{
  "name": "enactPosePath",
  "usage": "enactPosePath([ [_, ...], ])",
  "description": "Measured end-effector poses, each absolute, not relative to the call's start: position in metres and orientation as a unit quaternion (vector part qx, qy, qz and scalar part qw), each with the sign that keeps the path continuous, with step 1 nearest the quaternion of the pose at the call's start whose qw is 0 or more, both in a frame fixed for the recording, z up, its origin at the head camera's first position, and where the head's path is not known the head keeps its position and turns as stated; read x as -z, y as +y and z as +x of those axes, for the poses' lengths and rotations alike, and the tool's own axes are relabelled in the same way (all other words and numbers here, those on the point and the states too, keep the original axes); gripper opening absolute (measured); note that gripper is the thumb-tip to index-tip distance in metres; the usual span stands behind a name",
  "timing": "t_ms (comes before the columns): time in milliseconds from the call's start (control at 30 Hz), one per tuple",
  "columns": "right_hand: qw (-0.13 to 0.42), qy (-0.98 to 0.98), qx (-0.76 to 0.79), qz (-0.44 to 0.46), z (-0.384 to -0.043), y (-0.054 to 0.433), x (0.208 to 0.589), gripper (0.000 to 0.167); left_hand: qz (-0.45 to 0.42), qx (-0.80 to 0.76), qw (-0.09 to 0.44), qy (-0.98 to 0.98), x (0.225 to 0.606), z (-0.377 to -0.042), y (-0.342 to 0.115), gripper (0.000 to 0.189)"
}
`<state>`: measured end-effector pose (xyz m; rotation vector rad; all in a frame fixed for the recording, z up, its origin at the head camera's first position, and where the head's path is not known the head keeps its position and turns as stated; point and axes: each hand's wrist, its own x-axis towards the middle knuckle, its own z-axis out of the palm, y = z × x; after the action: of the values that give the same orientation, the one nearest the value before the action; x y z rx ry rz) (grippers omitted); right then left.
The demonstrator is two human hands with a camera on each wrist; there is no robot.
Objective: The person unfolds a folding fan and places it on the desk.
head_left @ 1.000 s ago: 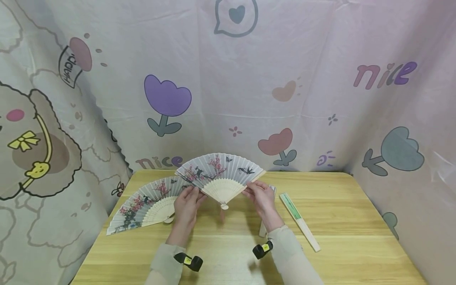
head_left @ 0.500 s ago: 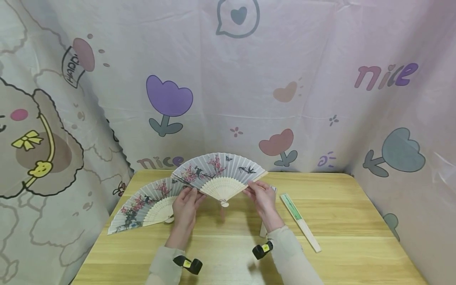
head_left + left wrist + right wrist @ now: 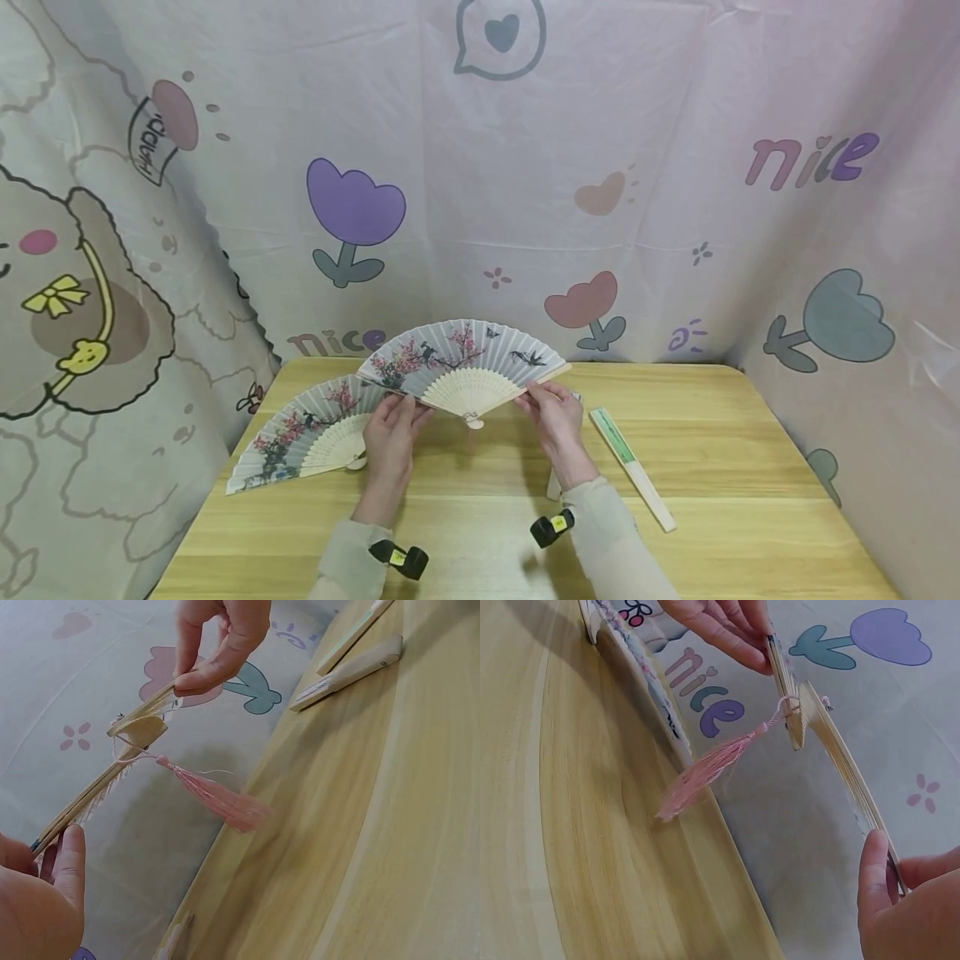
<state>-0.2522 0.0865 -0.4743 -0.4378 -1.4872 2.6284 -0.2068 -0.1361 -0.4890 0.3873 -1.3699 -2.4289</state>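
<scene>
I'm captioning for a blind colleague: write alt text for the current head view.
The left hand and right hand hold an open, blossom-printed fan above a wooden table. Another open fan lies at left; at right lie what look like two folded fans, one partly hidden behind the right hand.

1 pale blossom-printed fan (image 3: 465, 367) is spread in midair.

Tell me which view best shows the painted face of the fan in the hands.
The head view: the held fan is spread toward the camera, its painted face plain to see. Both wrist views catch the fan nearly edge-on, showing ribs and a pink tassel, the painted face all but hidden.
</scene>
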Motion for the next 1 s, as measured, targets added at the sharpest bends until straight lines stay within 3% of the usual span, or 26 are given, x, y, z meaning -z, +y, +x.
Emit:
enactPosePath([
  [600,0.08,-0.458,-0.872,-0.154,-0.25,0.086,0.473,0.017,0.161,0.845,0.203,-0.467,0.491,-0.204,-0.127,0.011],
  [1000,0.081,-0.462,-0.869,-0.155,-0.248,0.077,0.475,0.013,0.172,0.828,0.278,-0.455,0.493,-0.191,-0.124,0.012],
])
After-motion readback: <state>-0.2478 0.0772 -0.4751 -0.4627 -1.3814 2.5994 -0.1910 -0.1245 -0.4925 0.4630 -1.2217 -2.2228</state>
